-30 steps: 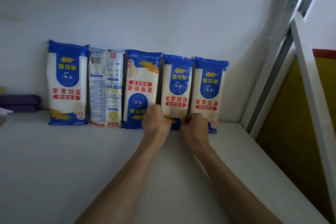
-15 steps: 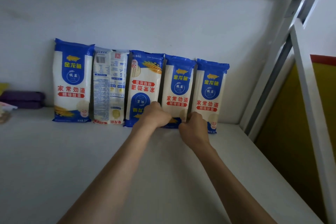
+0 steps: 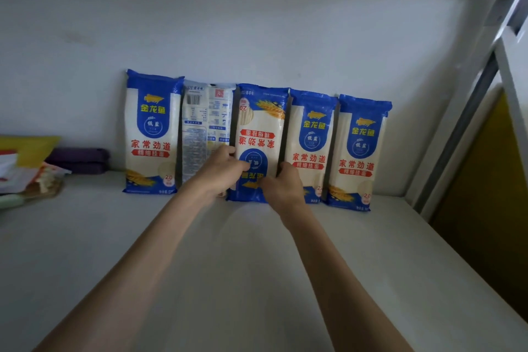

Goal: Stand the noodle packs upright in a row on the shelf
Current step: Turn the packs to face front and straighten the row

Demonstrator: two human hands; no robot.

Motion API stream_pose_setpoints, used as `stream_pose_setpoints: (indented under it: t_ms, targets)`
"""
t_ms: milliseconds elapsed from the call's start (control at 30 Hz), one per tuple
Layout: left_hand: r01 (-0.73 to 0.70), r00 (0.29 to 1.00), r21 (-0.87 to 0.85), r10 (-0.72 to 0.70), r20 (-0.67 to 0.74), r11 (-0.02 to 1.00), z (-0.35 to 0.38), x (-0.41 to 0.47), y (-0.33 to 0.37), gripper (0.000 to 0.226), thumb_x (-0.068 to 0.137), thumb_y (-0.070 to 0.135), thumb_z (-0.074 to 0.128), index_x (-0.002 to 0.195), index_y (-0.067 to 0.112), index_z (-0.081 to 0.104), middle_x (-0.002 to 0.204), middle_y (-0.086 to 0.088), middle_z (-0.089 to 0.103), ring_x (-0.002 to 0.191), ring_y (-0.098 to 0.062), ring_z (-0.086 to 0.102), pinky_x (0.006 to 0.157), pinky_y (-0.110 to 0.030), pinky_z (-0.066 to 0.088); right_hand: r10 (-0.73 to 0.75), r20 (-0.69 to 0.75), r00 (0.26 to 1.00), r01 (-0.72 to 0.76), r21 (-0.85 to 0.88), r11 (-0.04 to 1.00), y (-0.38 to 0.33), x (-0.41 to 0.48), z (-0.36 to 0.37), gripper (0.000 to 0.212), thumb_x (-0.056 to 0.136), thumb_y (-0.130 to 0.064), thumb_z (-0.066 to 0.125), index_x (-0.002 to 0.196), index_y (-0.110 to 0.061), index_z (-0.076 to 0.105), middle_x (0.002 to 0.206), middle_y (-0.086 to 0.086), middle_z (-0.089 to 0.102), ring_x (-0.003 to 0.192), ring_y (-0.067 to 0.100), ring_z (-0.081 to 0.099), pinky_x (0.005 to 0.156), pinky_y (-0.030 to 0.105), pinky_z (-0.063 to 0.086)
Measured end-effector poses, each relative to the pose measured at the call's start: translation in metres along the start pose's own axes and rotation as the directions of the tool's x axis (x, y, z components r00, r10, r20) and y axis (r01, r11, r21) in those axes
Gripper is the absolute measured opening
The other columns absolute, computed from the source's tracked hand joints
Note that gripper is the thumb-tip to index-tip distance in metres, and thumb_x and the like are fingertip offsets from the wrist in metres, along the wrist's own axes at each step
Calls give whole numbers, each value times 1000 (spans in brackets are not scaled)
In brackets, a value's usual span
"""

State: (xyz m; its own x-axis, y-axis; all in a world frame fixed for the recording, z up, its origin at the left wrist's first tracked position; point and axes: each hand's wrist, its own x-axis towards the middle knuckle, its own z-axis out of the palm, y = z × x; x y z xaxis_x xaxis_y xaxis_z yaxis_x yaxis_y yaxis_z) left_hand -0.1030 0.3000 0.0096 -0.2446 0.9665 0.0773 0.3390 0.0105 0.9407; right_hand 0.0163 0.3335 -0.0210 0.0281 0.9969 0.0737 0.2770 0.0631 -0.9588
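Note:
Several blue-and-white noodle packs stand in a row against the back wall of the white shelf (image 3: 257,266). The leftmost pack (image 3: 151,134) faces front. Beside it, the second pack (image 3: 205,126) shows its printed back. The third pack (image 3: 261,128) stands upside down. Right of that stand the fourth pack (image 3: 313,137) and the fifth pack (image 3: 360,148), both facing front. My left hand (image 3: 220,171) grips the left edge of the upside-down third pack near its base. My right hand (image 3: 281,183) grips its right edge, covering part of the fourth pack's bottom.
Dark purple folded items (image 3: 78,160) lie left of the row by the wall. Yellow and red packaging (image 3: 25,163) lies at the far left. A white metal frame upright (image 3: 468,111) and a yellow panel (image 3: 491,180) bound the shelf on the right.
Both hands shifted left from the fourth pack to the upside-down third pack and now hold its two edges. The camera view also turned left.

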Motion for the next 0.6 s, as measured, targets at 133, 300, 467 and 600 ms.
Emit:
stream_pose_setpoints:
  t_ms: [133,300,467,600]
  targets:
    - [39,999,-56,-37,29,998,2,3,-1,14,90,11,59,101,18,52,110,-6,64,101,-25,64,91,-47,55,-47,10,999,47,-7,999,9,1,7,45,80,-8,71,120,-16,53,123,4,58,117,24,57,87,41,57]
    - [120,991,-170,-110,71,978,-5,1,-5,28,90,1,55,115,13,57,122,-8,60,109,-24,59,90,-44,56,-107,-24,994,108,18,994,15,-1,2,31,91,-1,58,120,-11,57,124,4,61,117,20,57,86,37,57]
    - [128,992,-187,-125,28,974,-10,-2,-10,53,87,0,55,137,17,46,131,-6,52,110,-23,57,83,-39,58,-54,-7,999,54,187,981,12,-8,-5,24,90,-4,61,113,-12,63,109,-2,64,102,14,57,64,21,54]
    - [75,997,-176,-74,12,981,-14,-2,-8,23,91,12,63,113,13,58,107,-3,65,91,-14,63,81,-38,57,57,66,996,-74,294,953,6,-9,-18,20,85,0,66,101,-12,65,91,-7,61,89,12,56,60,23,52]
